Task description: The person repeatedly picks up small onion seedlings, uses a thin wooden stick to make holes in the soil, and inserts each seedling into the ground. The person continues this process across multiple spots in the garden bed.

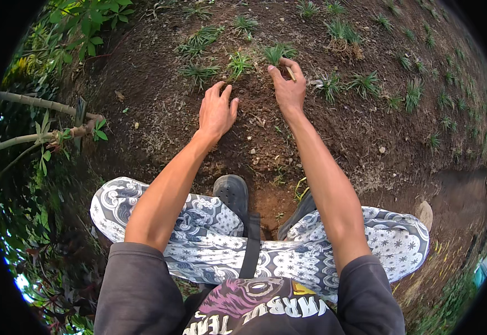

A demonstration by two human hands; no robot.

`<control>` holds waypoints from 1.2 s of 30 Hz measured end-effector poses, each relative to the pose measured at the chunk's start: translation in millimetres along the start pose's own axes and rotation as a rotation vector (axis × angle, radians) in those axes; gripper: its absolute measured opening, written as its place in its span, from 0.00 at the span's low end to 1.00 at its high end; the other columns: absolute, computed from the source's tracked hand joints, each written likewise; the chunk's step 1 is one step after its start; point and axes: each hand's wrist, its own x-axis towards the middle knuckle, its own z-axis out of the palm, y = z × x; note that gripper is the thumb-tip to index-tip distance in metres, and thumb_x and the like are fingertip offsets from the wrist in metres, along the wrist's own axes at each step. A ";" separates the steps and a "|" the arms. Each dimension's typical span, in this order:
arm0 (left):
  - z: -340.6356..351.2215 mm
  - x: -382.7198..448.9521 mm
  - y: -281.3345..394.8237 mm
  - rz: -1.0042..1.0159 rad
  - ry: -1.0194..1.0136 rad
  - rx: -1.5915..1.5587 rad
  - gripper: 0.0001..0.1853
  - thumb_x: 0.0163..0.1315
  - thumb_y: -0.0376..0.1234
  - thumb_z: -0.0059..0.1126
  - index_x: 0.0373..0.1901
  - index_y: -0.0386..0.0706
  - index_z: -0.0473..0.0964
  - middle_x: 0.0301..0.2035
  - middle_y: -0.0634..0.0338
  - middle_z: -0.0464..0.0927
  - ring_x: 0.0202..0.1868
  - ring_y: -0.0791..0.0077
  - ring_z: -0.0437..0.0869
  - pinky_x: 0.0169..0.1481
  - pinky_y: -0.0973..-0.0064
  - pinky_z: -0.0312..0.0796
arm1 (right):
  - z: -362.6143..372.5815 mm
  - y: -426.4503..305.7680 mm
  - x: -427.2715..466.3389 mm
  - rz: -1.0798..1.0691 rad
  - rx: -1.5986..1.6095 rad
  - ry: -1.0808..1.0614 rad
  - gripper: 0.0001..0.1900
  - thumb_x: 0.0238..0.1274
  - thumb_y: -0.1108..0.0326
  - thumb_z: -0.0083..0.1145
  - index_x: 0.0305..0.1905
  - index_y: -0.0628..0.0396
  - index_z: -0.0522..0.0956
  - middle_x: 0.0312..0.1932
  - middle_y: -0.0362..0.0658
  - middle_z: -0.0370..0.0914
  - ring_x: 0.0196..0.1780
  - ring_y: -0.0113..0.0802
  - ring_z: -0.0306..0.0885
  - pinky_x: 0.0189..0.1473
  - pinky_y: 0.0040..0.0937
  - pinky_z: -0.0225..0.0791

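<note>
My right hand [290, 86] is curled around a short yellowish stick [290, 74]. Its thumb and forefinger are at the base of a grass-like tuft [273, 54]; whether they pinch the leaves cannot be made out. My left hand [217, 108] is palm down over the brown soil [256, 109], fingers apart and nothing seen in it. Just beyond its fingertips grows a brighter green tuft [239, 65]. A darker, spreading tuft [199, 72] stands to the left of that one.
A clump with bare roots [346, 37] lies farther back on the right. Several small tufts run in rows across the slope. Bent woody branches [46, 102] reach in from the left. Below me are my clog [231, 193] and patterned cloth [210, 251] over my knees.
</note>
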 end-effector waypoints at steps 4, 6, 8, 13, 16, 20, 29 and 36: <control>21.1 -17.0 19.0 0.371 -0.217 0.128 0.32 0.75 0.42 0.55 0.75 0.39 0.64 0.76 0.46 0.62 0.79 0.52 0.58 0.84 0.56 0.50 | 4.6 5.1 -8.3 0.002 0.013 -0.066 0.18 0.67 0.58 0.69 0.55 0.55 0.83 0.39 0.39 0.87 0.42 0.28 0.82 0.46 0.33 0.74; 23.4 -18.8 12.3 0.557 -0.203 0.146 0.30 0.76 0.43 0.53 0.76 0.43 0.65 0.76 0.51 0.62 0.80 0.56 0.58 0.85 0.56 0.48 | 4.3 4.2 -10.4 0.053 0.006 -0.117 0.17 0.67 0.59 0.70 0.54 0.56 0.83 0.38 0.38 0.86 0.41 0.25 0.81 0.43 0.30 0.74; 17.3 -18.9 -3.1 0.634 -0.201 0.201 0.28 0.77 0.45 0.49 0.77 0.50 0.65 0.77 0.59 0.62 0.81 0.62 0.57 0.85 0.56 0.47 | 1.8 0.2 -8.6 0.000 0.034 -0.174 0.17 0.67 0.59 0.70 0.54 0.55 0.83 0.38 0.38 0.86 0.41 0.25 0.81 0.43 0.30 0.74; -38.8 -14.8 -41.0 0.240 -0.191 0.639 0.27 0.79 0.42 0.43 0.76 0.48 0.67 0.80 0.61 0.55 0.82 0.62 0.54 0.85 0.52 0.42 | -12.0 -25.7 2.9 0.033 -0.281 -0.364 0.17 0.69 0.60 0.68 0.56 0.55 0.83 0.44 0.43 0.87 0.42 0.29 0.83 0.44 0.33 0.75; -72.0 1.8 -21.1 -0.023 -0.081 0.407 0.28 0.76 0.45 0.50 0.73 0.44 0.71 0.78 0.53 0.59 0.80 0.55 0.56 0.83 0.48 0.48 | -17.7 -52.4 9.4 0.139 -0.223 -0.515 0.18 0.69 0.59 0.69 0.59 0.53 0.83 0.49 0.46 0.87 0.47 0.35 0.84 0.51 0.37 0.76; -99.7 40.4 30.7 -0.587 -0.353 -0.788 0.36 0.74 0.56 0.54 0.70 0.37 0.71 0.65 0.43 0.75 0.67 0.54 0.77 0.71 0.53 0.69 | -32.4 -90.9 3.4 -0.008 -0.330 -0.573 0.21 0.63 0.63 0.73 0.59 0.53 0.81 0.49 0.48 0.87 0.49 0.37 0.85 0.52 0.36 0.77; -147.3 52.2 79.7 -0.147 -0.600 -1.036 0.29 0.68 0.41 0.69 0.64 0.32 0.75 0.41 0.52 0.86 0.39 0.75 0.87 0.46 0.71 0.80 | -84.5 -172.6 -33.3 -0.143 -0.477 -0.554 0.22 0.58 0.70 0.75 0.53 0.55 0.75 0.46 0.47 0.85 0.51 0.39 0.86 0.50 0.38 0.77; -157.2 46.2 77.8 -0.049 -0.575 -1.010 0.23 0.66 0.30 0.70 0.61 0.35 0.76 0.40 0.59 0.86 0.42 0.77 0.86 0.48 0.73 0.79 | -102.4 -176.0 -42.1 0.029 -0.246 -0.521 0.08 0.71 0.72 0.63 0.51 0.57 0.79 0.44 0.42 0.86 0.50 0.27 0.84 0.50 0.31 0.77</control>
